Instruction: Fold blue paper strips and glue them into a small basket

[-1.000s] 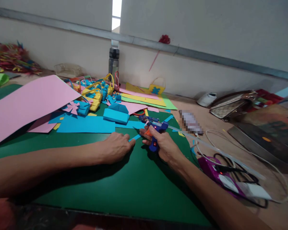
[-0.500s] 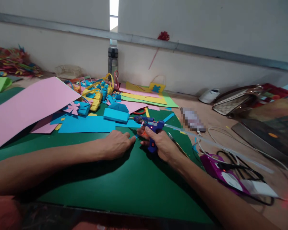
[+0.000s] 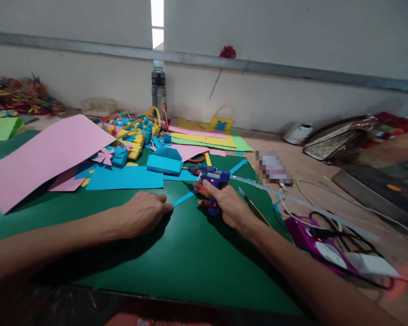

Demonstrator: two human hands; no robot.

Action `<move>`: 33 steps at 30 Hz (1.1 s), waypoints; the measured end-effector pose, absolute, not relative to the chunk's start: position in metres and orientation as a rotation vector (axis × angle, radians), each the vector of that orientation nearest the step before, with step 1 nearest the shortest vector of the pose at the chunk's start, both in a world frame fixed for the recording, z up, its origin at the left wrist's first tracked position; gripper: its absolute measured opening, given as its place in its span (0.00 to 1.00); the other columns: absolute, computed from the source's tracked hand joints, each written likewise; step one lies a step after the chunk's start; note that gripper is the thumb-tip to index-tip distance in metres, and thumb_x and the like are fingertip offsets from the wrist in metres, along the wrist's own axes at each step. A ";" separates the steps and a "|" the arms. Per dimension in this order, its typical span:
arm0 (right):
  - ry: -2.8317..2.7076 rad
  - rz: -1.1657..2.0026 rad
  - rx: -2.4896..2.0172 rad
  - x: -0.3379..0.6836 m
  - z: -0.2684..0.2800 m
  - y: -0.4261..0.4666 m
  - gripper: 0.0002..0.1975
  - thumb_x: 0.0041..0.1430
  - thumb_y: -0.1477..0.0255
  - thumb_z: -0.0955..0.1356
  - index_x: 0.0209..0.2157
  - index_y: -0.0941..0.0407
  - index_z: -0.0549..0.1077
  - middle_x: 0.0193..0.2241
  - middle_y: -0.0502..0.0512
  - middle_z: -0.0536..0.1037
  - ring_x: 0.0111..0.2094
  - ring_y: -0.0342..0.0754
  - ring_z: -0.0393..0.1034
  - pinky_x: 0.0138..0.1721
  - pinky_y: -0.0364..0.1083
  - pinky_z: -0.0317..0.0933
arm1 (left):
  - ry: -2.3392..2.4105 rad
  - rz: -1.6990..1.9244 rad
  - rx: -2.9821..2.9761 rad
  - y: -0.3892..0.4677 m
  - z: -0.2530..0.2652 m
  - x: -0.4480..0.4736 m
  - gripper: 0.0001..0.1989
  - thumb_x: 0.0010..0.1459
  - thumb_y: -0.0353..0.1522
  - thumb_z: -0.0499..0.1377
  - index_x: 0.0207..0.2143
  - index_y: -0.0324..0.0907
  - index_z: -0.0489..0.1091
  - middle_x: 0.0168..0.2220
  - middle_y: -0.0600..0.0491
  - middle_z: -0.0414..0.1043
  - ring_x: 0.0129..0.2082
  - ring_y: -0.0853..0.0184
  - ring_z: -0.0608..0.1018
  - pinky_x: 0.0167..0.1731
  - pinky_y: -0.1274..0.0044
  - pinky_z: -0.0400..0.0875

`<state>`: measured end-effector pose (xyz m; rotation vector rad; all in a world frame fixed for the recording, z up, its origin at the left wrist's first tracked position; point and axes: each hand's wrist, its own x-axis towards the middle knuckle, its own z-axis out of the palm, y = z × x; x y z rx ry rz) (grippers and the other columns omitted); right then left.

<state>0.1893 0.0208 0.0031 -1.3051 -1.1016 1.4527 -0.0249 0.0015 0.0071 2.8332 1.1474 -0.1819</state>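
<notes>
My left hand (image 3: 148,212) pinches one end of a narrow blue paper strip (image 3: 184,198) just above the green mat (image 3: 177,262). The strip's other end runs behind the fingers of my right hand (image 3: 226,199). That hand is wrapped round the handle of a blue glue gun (image 3: 217,179), whose nozzle points left and whose small red light is lit. A long clear glue stick (image 3: 275,188) sticks out of its back. Close to the nozzle lies a folded blue paper basket (image 3: 165,162). A craft knife (image 3: 253,206) rests right of my right hand.
Pink sheets (image 3: 51,154) and a blue sheet (image 3: 125,177) cover the mat's left. Small finished paper baskets (image 3: 132,136) crowd behind them. At right are a blurred phone (image 3: 274,167), a purple power strip (image 3: 318,246) with cables, and a handbag (image 3: 333,140). A bottle (image 3: 158,93) stands by the wall.
My left hand has moved left and slightly toward me, drawing out the blue strip so more of it shows. The right hand keeps the glue gun in nearly the same place.
</notes>
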 end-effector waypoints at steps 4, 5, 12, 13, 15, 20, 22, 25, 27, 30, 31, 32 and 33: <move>-1.110 1.447 -1.310 0.189 0.002 0.022 0.19 0.46 0.62 0.72 0.39 0.56 0.72 0.41 0.60 0.76 0.44 0.52 0.70 0.28 0.43 0.69 | 1.208 -0.120 2.752 -0.002 0.008 -0.035 0.14 0.59 0.26 0.46 0.29 0.40 0.70 0.27 0.49 0.69 0.21 0.69 0.68 0.20 0.77 0.52; -1.109 1.445 -1.312 0.189 0.002 0.022 0.18 0.46 0.62 0.72 0.39 0.55 0.72 0.40 0.60 0.76 0.44 0.52 0.70 0.28 0.43 0.69 | 1.218 -0.106 2.752 -0.002 0.009 -0.036 0.14 0.59 0.26 0.46 0.28 0.39 0.70 0.27 0.49 0.69 0.21 0.69 0.68 0.20 0.77 0.51; -1.096 1.379 -1.342 0.190 0.003 0.028 0.18 0.46 0.63 0.72 0.38 0.56 0.73 0.40 0.59 0.76 0.44 0.51 0.70 0.28 0.42 0.68 | 1.344 -0.091 2.733 -0.002 0.006 -0.031 0.12 0.57 0.27 0.48 0.27 0.39 0.70 0.26 0.47 0.71 0.23 0.66 0.71 0.19 0.77 0.49; -1.094 1.372 -1.343 0.190 0.003 0.029 0.18 0.46 0.63 0.72 0.39 0.56 0.73 0.40 0.59 0.76 0.44 0.51 0.70 0.28 0.42 0.68 | 1.362 -0.084 2.716 -0.002 0.005 -0.029 0.12 0.56 0.27 0.49 0.27 0.38 0.70 0.26 0.47 0.71 0.23 0.65 0.71 0.20 0.77 0.49; -1.105 1.345 -1.347 0.191 0.005 0.030 0.18 0.46 0.63 0.72 0.39 0.56 0.72 0.41 0.59 0.75 0.44 0.51 0.69 0.28 0.42 0.69 | 1.388 -0.055 2.690 -0.001 0.003 -0.023 0.11 0.55 0.27 0.49 0.26 0.38 0.70 0.25 0.47 0.72 0.23 0.65 0.72 0.20 0.77 0.49; -1.342 1.199 -1.365 0.194 0.023 0.019 0.17 0.48 0.61 0.70 0.39 0.54 0.71 0.39 0.56 0.75 0.41 0.51 0.70 0.27 0.43 0.68 | 1.472 -0.025 2.598 0.004 0.006 -0.011 0.11 0.53 0.28 0.50 0.29 0.39 0.71 0.27 0.45 0.74 0.25 0.62 0.74 0.20 0.76 0.50; -1.549 1.134 -1.423 0.197 0.035 0.009 0.15 0.50 0.61 0.68 0.38 0.54 0.71 0.34 0.55 0.76 0.34 0.49 0.70 0.24 0.43 0.64 | 1.498 -0.037 2.554 0.005 0.010 -0.009 0.11 0.53 0.29 0.49 0.29 0.39 0.72 0.28 0.44 0.75 0.26 0.60 0.74 0.21 0.76 0.52; -1.866 1.092 -1.532 0.202 0.050 -0.010 0.12 0.52 0.62 0.66 0.35 0.56 0.71 0.23 0.51 0.73 0.23 0.44 0.66 0.23 0.43 0.60 | 1.500 -0.063 2.530 0.004 0.015 -0.007 0.11 0.53 0.28 0.50 0.29 0.39 0.73 0.28 0.44 0.75 0.26 0.60 0.74 0.21 0.76 0.54; -1.959 1.134 -1.542 0.206 0.054 -0.023 0.10 0.53 0.64 0.65 0.33 0.56 0.70 0.22 0.50 0.71 0.23 0.44 0.64 0.23 0.43 0.57 | 1.487 -0.087 2.544 0.002 0.017 -0.006 0.11 0.53 0.28 0.50 0.28 0.39 0.73 0.27 0.43 0.75 0.25 0.60 0.74 0.21 0.76 0.55; -2.003 1.217 -1.589 0.210 0.056 -0.037 0.10 0.54 0.64 0.64 0.29 0.56 0.69 0.20 0.48 0.68 0.21 0.42 0.61 0.21 0.42 0.53 | 1.471 -0.107 2.574 -0.001 0.019 -0.006 0.11 0.52 0.27 0.50 0.27 0.38 0.73 0.27 0.42 0.74 0.24 0.60 0.74 0.21 0.75 0.55; -2.014 1.228 -1.620 0.211 0.056 -0.040 0.10 0.54 0.63 0.64 0.27 0.56 0.68 0.20 0.48 0.67 0.20 0.41 0.59 0.21 0.42 0.51 | 1.471 -0.104 2.579 -0.002 0.018 -0.006 0.11 0.52 0.27 0.50 0.28 0.38 0.73 0.27 0.43 0.74 0.25 0.60 0.74 0.21 0.75 0.55; -2.025 1.230 -1.651 0.211 0.057 -0.042 0.10 0.54 0.64 0.64 0.26 0.56 0.67 0.19 0.47 0.66 0.20 0.41 0.58 0.20 0.42 0.50 | 1.474 -0.097 2.580 -0.002 0.018 -0.007 0.11 0.52 0.27 0.50 0.28 0.38 0.73 0.26 0.43 0.74 0.25 0.60 0.74 0.21 0.75 0.55; -2.038 1.224 -1.682 0.211 0.057 -0.043 0.11 0.54 0.64 0.64 0.24 0.56 0.66 0.18 0.46 0.65 0.19 0.40 0.57 0.20 0.42 0.49 | 1.478 -0.085 2.577 -0.002 0.018 -0.007 0.11 0.52 0.27 0.50 0.28 0.38 0.73 0.26 0.43 0.74 0.24 0.60 0.74 0.21 0.76 0.54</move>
